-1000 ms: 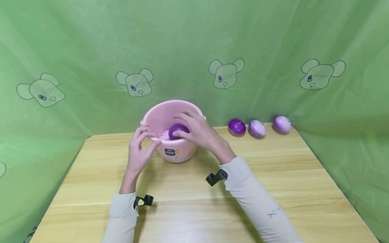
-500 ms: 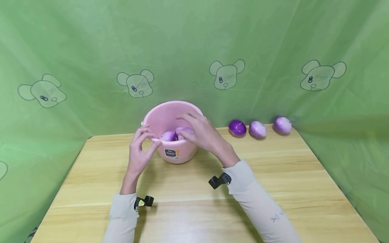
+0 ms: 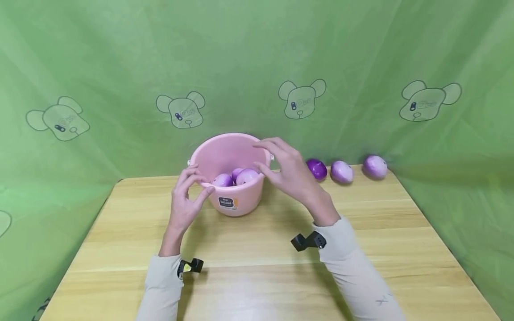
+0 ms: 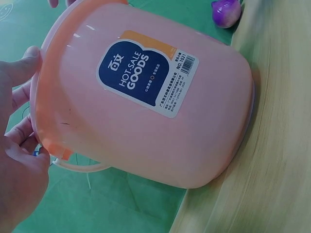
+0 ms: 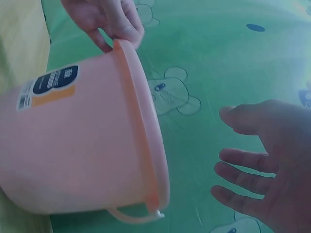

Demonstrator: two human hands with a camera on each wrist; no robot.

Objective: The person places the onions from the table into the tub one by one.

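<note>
A pink plastic bucket (image 3: 250,201) stands upright on the table in the head view. My left hand (image 3: 185,199) pinches its near-left rim between thumb and fingers. Inside lie several purple-and-white onions, among them a pale onion (image 3: 247,176) at the right and another onion (image 3: 222,180) at the left. Over the bucket's right rim is my right hand (image 3: 291,171), fingers spread and nothing in them. The right wrist view shows that right hand (image 5: 262,165) apart from the bucket rim. In the left wrist view, the thumb and fingers hold the bucket wall (image 4: 121,141).
Right of the bucket, a dark purple onion (image 3: 318,170), a paler onion (image 3: 342,172) and another pale onion (image 3: 375,167) sit in a row at the table's back edge. A green curtain (image 3: 241,58) hangs behind the wooden table (image 3: 249,285).
My right hand let go of an onion inside the bucket, then moved up and right to the rim. The left hand stays on the rim.
</note>
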